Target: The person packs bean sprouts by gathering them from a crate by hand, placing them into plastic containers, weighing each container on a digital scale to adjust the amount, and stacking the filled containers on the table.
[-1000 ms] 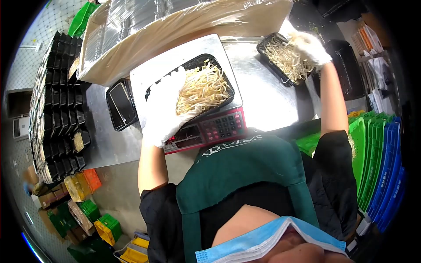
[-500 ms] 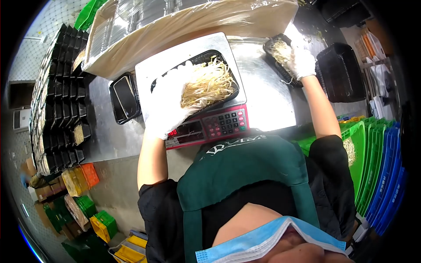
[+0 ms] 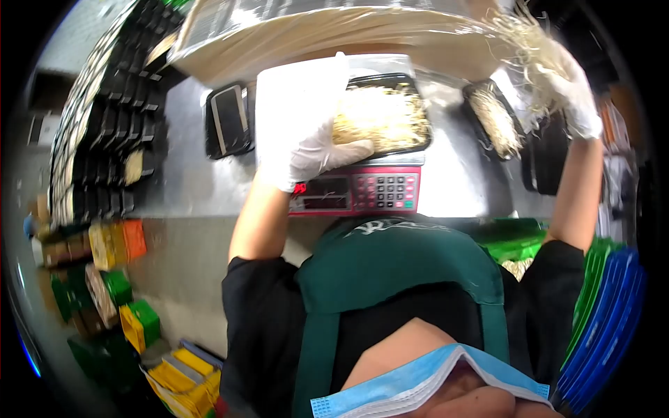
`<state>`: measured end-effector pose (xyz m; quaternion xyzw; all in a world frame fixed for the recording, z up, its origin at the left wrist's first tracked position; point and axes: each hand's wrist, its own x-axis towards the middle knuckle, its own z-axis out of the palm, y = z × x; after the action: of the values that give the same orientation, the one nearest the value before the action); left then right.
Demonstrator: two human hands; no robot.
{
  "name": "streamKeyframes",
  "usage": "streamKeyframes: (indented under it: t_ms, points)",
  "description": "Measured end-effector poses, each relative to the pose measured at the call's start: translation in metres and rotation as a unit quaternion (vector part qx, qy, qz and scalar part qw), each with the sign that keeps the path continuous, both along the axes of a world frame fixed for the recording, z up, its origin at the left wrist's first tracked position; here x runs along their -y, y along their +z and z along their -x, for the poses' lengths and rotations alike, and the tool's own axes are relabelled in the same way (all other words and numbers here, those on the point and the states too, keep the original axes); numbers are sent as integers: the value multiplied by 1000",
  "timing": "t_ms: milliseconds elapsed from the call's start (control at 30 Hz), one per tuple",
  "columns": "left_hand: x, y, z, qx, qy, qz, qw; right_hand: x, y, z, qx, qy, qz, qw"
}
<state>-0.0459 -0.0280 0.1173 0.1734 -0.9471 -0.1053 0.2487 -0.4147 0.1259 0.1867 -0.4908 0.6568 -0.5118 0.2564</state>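
Observation:
My left hand, in a white glove, lies at the left end of a black tray of bean sprouts, thumb and fingers spread apart. That tray rests on the plate of a scale with a red keypad panel. Raised at the upper right, my gloved right hand grips a loose bunch of sprouts with strands hanging down. Below and left of it, a smaller black tray holds more sprouts.
Plastic-wrapped box behind the scale. Black tray on the metal table, left. Stacked black trays at far left. Another black tray at right. Blue crates and green crates below it.
My right hand has lifted from the smaller tray with a bunch of sprouts, leaving fewer there. My left hand's thumb now shows spread at the tray's front edge. The view has shifted.

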Motion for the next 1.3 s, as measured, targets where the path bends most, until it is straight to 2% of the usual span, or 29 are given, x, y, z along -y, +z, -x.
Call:
streamKeyframes:
  t_ms: [67, 133, 167, 200, 233, 267, 300, 333, 367, 467, 533, 567, 600, 633, 667, 700, 767, 833, 900, 967, 1033, 1067, 1100, 1133, 1167, 1200, 1233, 1267, 1300]
  points:
    - [13, -7, -18, -48, -12, -115, 992, 22, 8, -28, -30, 68, -5, 997]
    - [33, -41, -16, -261, 18, -319, 911, 42, 22, -79, -85, 135, -70, 985]
    - [32, -46, -11, -400, -31, -505, 764, 50, 8, -120, -100, 128, 28, 986]
    - [31, -51, -7, -548, -75, -623, 553, 62, 1, -137, -133, 175, -68, 973]
    - [26, -41, 1, -501, -33, -587, 635, 79, -29, -146, -412, 189, 32, 891]
    - [25, -38, 3, -369, 28, -421, 828, 91, -57, -150, -512, 250, 44, 821]
    - [23, -36, 3, -205, 89, -218, 950, 99, -71, -164, -493, 279, 129, 814]
    - [8, -20, 4, -114, 79, -59, 989, 98, -71, -166, -493, 280, 130, 813]
    - [7, -39, 4, -17, 45, -82, 995, 94, -71, -165, -470, 282, 98, 831]
    - [9, -52, 7, -71, -31, -54, 996, 83, -69, -155, -401, 288, -3, 870]
    - [8, -36, 9, -1, -93, -93, 991, 83, -88, -152, -364, 270, -25, 891]
    - [7, -34, 10, 1, -96, -98, 991, 79, -97, -150, -325, 249, -46, 911]
    - [10, -30, 11, 37, -91, -135, 986, 77, -93, -142, -407, 265, 61, 872]
    - [12, -19, 12, 74, -85, -168, 979, 73, -77, -140, -406, 262, 64, 873]
    - [9, -5, 4, 119, -46, -40, 991, 64, -57, -138, -369, 254, 64, 892]
    - [8, 2, -1, 122, -48, -39, 991, 55, -41, -138, -330, 246, 63, 909]
    - [4, 9, -14, 127, 30, -161, 978, 25, -35, -117, -276, 184, 33, 943]
    - [-12, -7, -50, -87, 75, -319, 941, -8, -76, -83, -226, 98, -10, 969]
    - [2, -36, -82, -139, 160, -282, 936, -42, -132, -57, -41, 31, -42, 998]
    - [2, -39, -95, -240, 171, -302, 907, -62, -143, -55, -166, 4, -146, 975]
    - [0, -36, -96, -252, 211, -324, 887, -58, -156, -55, 54, -18, -30, 998]
    - [-2, -32, -93, -150, 230, -185, 944, -50, -145, -55, -19, -29, -28, 999]
    - [-1, -40, -80, -174, 136, -156, 963, -34, -130, -74, -51, -1, 44, 998]
    - [-13, -38, -61, -149, 116, -128, 974, -10, -99, -97, -275, 20, 56, 959]
    - [-24, -36, -42, -125, 95, -100, 982, 11, -87, -121, -210, 79, 89, 970]
    - [-31, -24, -21, -32, 89, -210, 973, 26, -78, -138, -231, 128, 88, 961]
    - [-28, -35, -7, -31, 61, -46, 997, 41, -69, -155, -248, 178, 87, 948]
    - [-14, -49, 8, -71, 21, -5, 997, 48, -75, -151, -468, 172, 74, 864]
    - [-9, -50, 18, -96, -6, 14, 995, 57, -83, -150, -525, 194, 131, 818]
